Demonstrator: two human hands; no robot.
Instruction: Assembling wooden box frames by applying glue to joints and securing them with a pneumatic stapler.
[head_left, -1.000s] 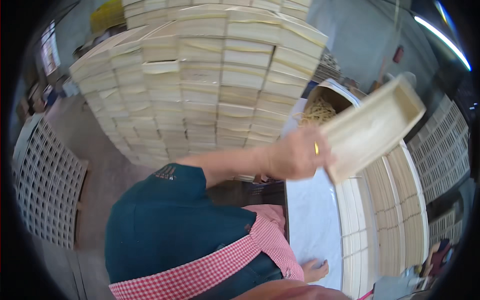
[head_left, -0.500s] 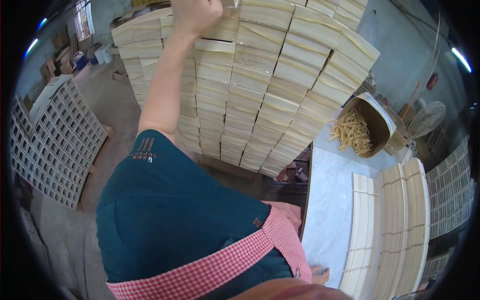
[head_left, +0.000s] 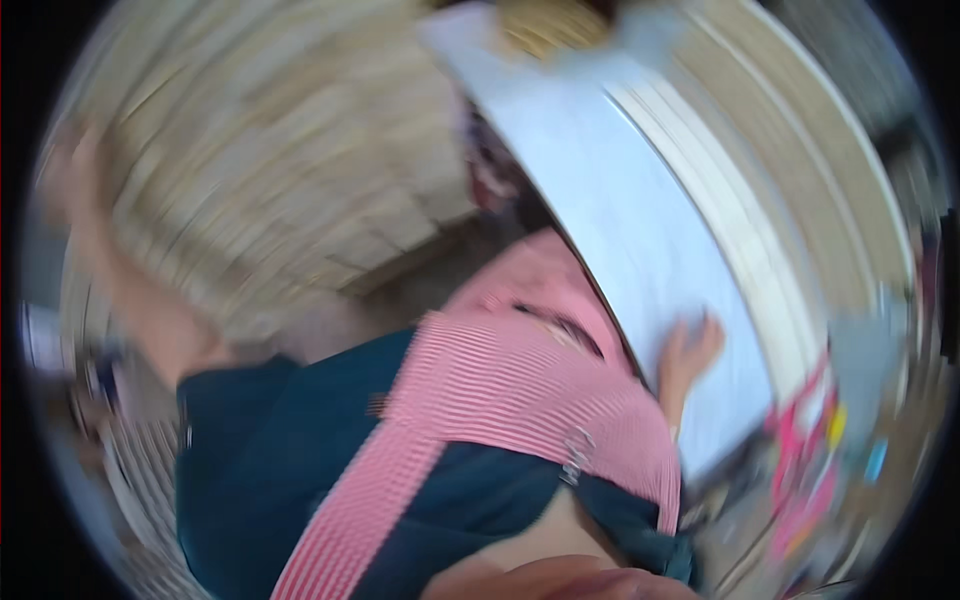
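Observation:
My left arm reaches out to the far left, and my left hand (head_left: 76,175) is a smear beside the tall stack of pale wooden slat bundles (head_left: 300,170). Its fingers cannot be made out, nor whether anything is in them. On the white tabletop (head_left: 600,160) my right hand (head_left: 690,352) lies with its fingers apart and nothing visible in it. Just to the right of that hand runs a row of long, pale wooden strips (head_left: 690,175).
A heap of yellowish bands (head_left: 550,25) sits at the table's far end. Beyond the table's right near corner are blurred bright pink things (head_left: 800,440). My pink checked apron (head_left: 540,380) is close to the table edge.
The view has swung right, with strong blur, bringing the table and my right hand toward the middle. My left hand, earlier closed at the top of the stack, now appears at the far left.

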